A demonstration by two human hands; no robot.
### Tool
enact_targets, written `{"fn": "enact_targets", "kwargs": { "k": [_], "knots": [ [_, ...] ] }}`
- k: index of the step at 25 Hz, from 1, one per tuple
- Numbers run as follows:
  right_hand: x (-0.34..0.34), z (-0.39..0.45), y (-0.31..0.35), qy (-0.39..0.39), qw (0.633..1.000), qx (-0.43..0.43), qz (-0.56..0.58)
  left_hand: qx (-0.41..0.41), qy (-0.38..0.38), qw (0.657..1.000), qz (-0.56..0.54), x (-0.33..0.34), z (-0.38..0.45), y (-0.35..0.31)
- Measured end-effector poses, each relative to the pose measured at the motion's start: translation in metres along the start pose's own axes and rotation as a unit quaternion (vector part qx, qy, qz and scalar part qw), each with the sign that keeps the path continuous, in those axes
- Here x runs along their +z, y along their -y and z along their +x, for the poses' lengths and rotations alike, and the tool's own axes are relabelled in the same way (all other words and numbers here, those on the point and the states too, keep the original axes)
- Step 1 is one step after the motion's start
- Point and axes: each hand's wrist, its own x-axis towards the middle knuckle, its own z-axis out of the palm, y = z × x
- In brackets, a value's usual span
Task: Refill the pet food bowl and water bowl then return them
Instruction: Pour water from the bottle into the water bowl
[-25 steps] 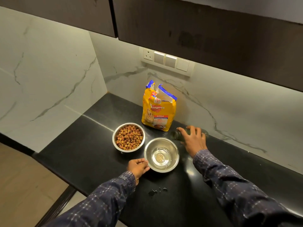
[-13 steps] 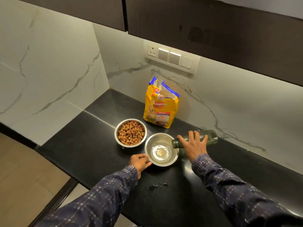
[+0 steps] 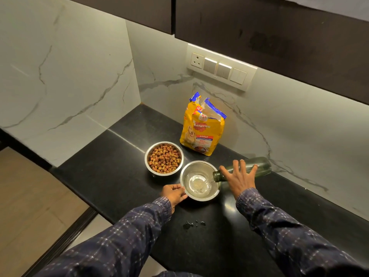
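Two steel bowls sit on the black counter (image 3: 119, 172). The far food bowl (image 3: 164, 158) is heaped with brown kibble. The near water bowl (image 3: 200, 180) holds a little water. My right hand (image 3: 238, 177) grips a green glass bottle (image 3: 257, 166) tipped on its side, its mouth over the water bowl's right rim with water running in. My left hand (image 3: 173, 194) holds the water bowl's left rim.
An open yellow pet food bag (image 3: 202, 128) stands against the marble wall behind the bowls. A few water drops (image 3: 194, 223) lie on the counter near its front edge. A switch panel (image 3: 219, 67) and dark cabinets are above. Floor lies to the left.
My right hand lifted the bottle from the counter and tipped it over the water bowl; water now flows in. My left hand stayed at the bowl's rim.
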Motion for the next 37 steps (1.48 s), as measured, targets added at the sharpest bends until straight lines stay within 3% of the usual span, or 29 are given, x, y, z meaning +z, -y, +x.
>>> {"fn": "enact_targets", "kwargs": {
  "k": [22,29,32,35,37],
  "knots": [
    [-0.018,-0.002,0.003,-0.061,0.992,-0.039,-0.104,0.005,-0.006,1.000,0.012,-0.002,-0.001,0.002],
    [-0.016,0.001,0.018,-0.032,0.986,-0.045,-0.157,0.009,-0.006,1.000,0.008,-0.001,-0.001,0.002],
    [-0.018,0.000,0.017,-0.019,0.995,-0.028,-0.096,0.008,-0.004,1.000,0.005,-0.001,-0.002,0.003],
    [-0.027,0.002,0.005,-0.012,0.998,0.049,0.043,0.012,-0.006,1.000,0.009,-0.002,0.000,0.007],
    [-0.025,0.008,-0.006,-0.044,0.979,0.103,0.168,0.010,-0.007,1.000,0.010,-0.003,0.001,0.008]
  ]
}}
